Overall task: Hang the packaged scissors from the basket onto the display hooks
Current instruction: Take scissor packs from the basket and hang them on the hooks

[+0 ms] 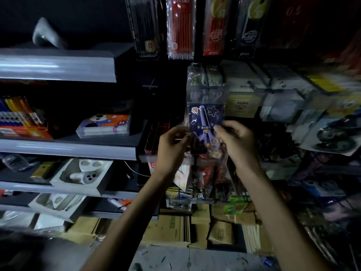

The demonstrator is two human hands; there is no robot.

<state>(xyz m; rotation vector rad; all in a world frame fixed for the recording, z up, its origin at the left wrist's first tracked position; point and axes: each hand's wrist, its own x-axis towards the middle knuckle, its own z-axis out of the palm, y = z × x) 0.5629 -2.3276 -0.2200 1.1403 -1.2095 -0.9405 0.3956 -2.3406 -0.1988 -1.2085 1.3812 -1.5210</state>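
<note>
The person stands close to a dim stationery display with both arms raised. Between the hands is the packaged scissors [205, 116], a clear bag with a purple card and a purple pair inside, held upright in front of the hanging goods. The left hand [172, 145] pinches the bag's lower left edge, its fingers [183, 133] curled in against it. The right hand [234, 141] grips the lower right edge in the same way. The top of the bag reaches up to a dark display hook [209, 87]; I cannot tell whether the hook passes through it, as that part is blurred.

Above hang long packs of pencils, one of them a red pack [180, 28]. To the left runs a grey shelf [68, 148] carrying a clear box of markers [103, 126]. Low down, beneath the hanging goods, cardboard boxes [170, 227] stand on the floor.
</note>
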